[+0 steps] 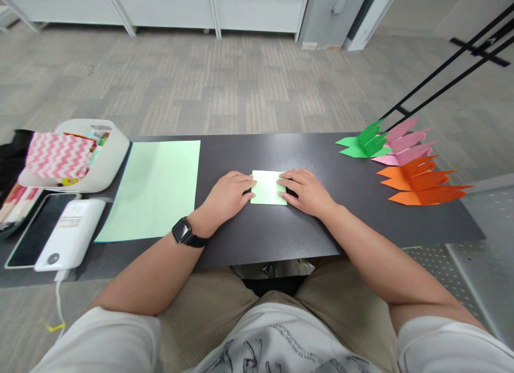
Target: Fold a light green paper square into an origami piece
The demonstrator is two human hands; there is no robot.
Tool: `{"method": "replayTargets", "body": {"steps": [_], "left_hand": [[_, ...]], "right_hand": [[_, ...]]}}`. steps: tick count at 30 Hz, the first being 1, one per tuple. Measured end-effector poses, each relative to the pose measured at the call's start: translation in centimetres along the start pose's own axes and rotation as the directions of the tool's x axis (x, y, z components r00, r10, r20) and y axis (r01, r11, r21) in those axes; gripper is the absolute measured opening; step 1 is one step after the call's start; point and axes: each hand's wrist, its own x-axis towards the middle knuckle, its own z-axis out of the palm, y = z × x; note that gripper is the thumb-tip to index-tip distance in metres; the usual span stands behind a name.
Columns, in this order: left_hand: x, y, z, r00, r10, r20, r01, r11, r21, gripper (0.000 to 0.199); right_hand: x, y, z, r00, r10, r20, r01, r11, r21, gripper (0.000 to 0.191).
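A small pale green paper rectangle (pixel 265 188) lies flat on the dark table (pixel 257 236) in front of me. My left hand (pixel 228 196) rests at its left edge, fingertips on the paper and fingers slightly apart. At the right edge, my right hand (pixel 305 193) touches the paper with its fingertips, its fingers also spread a little. Neither hand grips the paper. To the left of my left hand is a large light green sheet (pixel 156 188), lying flat.
Folded paper shapes in green (pixel 363 142), pink (pixel 409 143) and orange (pixel 421 183) stand at the right. On the left are a white basket (pixel 108 161) with patterned packages, a white power bank (pixel 71 234) with a cable, and a dark-screened phone (pixel 38 234).
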Motion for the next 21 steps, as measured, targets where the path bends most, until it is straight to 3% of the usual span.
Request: {"method": "replayTargets", "body": {"steps": [21], "left_hand": [[-0.16, 0.2, -0.12, 0.999, 0.013, 0.032, -0.015, 0.998, 0.06, 0.035]], "right_hand": [[0.17, -0.39, -0.34, 0.998, 0.053, 0.043, -0.053, 0.999, -0.001, 0.036]]}}
